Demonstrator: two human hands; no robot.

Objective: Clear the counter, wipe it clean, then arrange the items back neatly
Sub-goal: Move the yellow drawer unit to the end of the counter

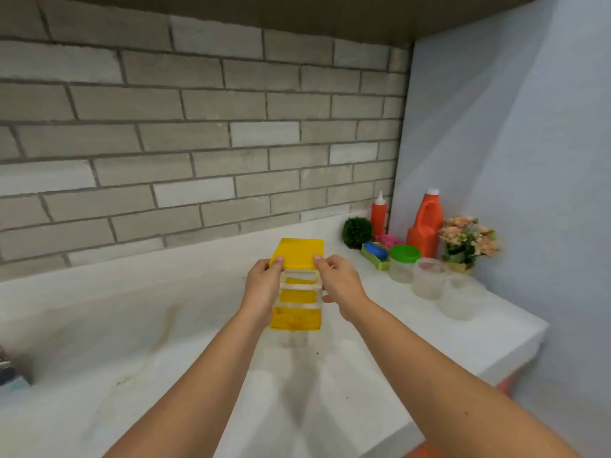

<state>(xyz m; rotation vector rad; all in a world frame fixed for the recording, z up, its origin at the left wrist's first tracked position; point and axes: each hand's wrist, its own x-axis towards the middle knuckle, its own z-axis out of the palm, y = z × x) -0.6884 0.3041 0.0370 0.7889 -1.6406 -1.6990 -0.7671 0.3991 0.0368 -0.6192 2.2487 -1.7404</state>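
Forearms are stretched over the white counter (132, 325) | yellow drawer box (299, 252) is held over mid-counter | left hand (264, 285) and right hand (340, 285) are curled round its sides, thumbs pressed on top | clear jars (428, 279) are grouped at the far right.

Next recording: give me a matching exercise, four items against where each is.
1 yellow plastic drawer box
2 tall orange plastic bottle
3 round green ball plant
4 clear jar with green lid

A standing against the blue side wall
B left of the red squeeze bottle
C gripped by left hand and right hand
D in front of the orange bottle

Pairs: 1-C, 2-A, 3-B, 4-D
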